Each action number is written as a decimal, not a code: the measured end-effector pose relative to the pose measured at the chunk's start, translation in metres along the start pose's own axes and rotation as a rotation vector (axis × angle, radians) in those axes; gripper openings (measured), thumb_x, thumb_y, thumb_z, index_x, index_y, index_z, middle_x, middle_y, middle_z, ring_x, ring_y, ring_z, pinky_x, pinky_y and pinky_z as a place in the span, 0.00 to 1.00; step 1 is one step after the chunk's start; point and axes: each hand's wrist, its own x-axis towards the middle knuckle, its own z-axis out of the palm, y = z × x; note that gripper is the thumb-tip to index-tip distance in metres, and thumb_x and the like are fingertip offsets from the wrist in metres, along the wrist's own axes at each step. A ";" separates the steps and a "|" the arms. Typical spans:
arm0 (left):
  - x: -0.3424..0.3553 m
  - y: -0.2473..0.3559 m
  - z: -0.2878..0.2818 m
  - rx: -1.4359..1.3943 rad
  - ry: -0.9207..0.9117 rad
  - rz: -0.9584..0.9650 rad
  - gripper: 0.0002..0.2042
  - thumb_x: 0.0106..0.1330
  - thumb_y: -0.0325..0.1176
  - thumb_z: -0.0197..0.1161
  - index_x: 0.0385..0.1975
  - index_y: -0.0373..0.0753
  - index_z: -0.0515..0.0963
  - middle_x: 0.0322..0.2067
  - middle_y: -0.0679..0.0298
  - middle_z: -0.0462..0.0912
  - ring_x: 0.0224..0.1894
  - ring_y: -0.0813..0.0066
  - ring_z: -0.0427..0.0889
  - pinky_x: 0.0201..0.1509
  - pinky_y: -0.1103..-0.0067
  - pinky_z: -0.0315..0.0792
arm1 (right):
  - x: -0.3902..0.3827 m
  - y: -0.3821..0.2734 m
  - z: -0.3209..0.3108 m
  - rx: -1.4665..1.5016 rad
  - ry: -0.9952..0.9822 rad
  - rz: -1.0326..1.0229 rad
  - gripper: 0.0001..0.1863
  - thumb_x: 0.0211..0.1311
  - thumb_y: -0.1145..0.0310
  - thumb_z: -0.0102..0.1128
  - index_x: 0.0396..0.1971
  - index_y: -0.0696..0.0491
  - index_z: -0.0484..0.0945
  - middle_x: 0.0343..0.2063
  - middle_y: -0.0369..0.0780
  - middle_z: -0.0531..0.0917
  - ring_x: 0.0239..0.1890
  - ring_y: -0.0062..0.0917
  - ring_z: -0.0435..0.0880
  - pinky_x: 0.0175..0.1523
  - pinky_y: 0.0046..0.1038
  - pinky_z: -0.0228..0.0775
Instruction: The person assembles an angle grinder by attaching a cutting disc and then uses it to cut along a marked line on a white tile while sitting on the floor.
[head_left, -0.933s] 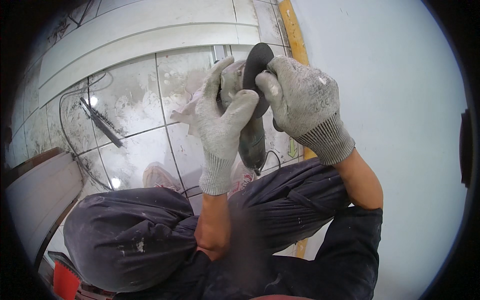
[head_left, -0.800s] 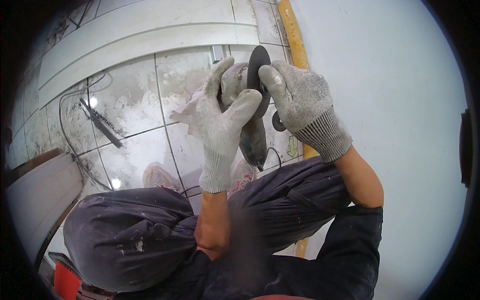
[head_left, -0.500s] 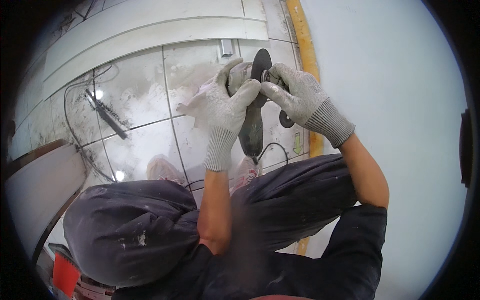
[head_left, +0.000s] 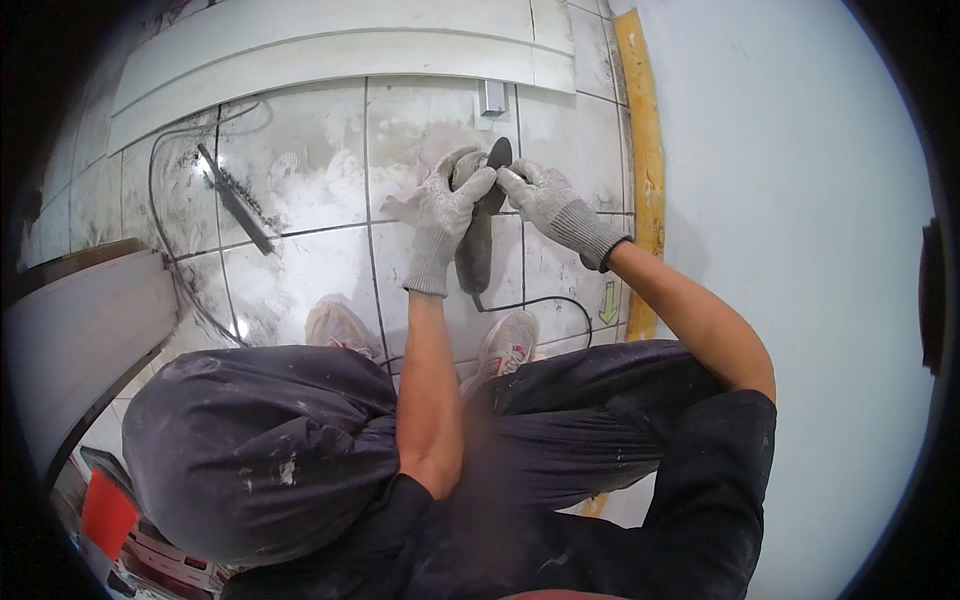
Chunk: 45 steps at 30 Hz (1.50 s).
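My left hand [head_left: 448, 210], in a pale knit work glove, is wrapped round the metal head of an angle grinder [head_left: 474, 255], whose dark body points back toward my feet with a cord from its end. A thin dark disc [head_left: 501, 150] stands edge-on at the head. My gloved right hand [head_left: 540, 200] has its fingertips pinched at the middle of this disc, on its right face; whatever small part they hold there is hidden. A pale crumpled rag [head_left: 398, 207] lies under or beside my left hand, partly covered.
Long white boards [head_left: 340, 58] lie across the tiled floor, with a short metal bar [head_left: 492, 97] at their edge. A black strip tool [head_left: 235, 205] and cord [head_left: 180, 270] lie left. A white wall [head_left: 780, 250] with a yellow strip [head_left: 641, 160] is right. Panels [head_left: 80, 330] and a red item [head_left: 108, 515] are left.
My hands and the grinder have moved forward, away from me, and sit lower toward the floor. My right fingers have settled at the disc's middle, where a nut showed half a second ago.
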 end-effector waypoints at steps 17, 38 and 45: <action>0.015 -0.047 -0.013 -0.180 0.179 -0.134 0.22 0.68 0.48 0.77 0.55 0.41 0.86 0.40 0.70 0.86 0.37 0.82 0.82 0.41 0.81 0.77 | 0.042 0.025 0.054 0.030 0.018 -0.124 0.31 0.80 0.44 0.53 0.61 0.59 0.80 0.53 0.56 0.87 0.59 0.50 0.85 0.64 0.45 0.74; 0.011 -0.048 -0.011 -0.173 0.000 -0.149 0.28 0.68 0.48 0.77 0.61 0.37 0.82 0.45 0.65 0.87 0.41 0.79 0.83 0.45 0.78 0.78 | 0.023 0.044 0.043 -0.185 0.125 -0.288 0.25 0.78 0.53 0.58 0.60 0.57 0.77 0.53 0.54 0.87 0.58 0.49 0.86 0.63 0.47 0.76; 0.008 -0.053 -0.009 -0.084 -0.029 -0.033 0.24 0.71 0.44 0.76 0.62 0.39 0.82 0.55 0.66 0.84 0.53 0.77 0.83 0.56 0.78 0.79 | 0.025 0.044 0.039 -0.246 0.065 -0.263 0.24 0.83 0.52 0.50 0.62 0.56 0.75 0.54 0.55 0.83 0.60 0.51 0.83 0.64 0.49 0.74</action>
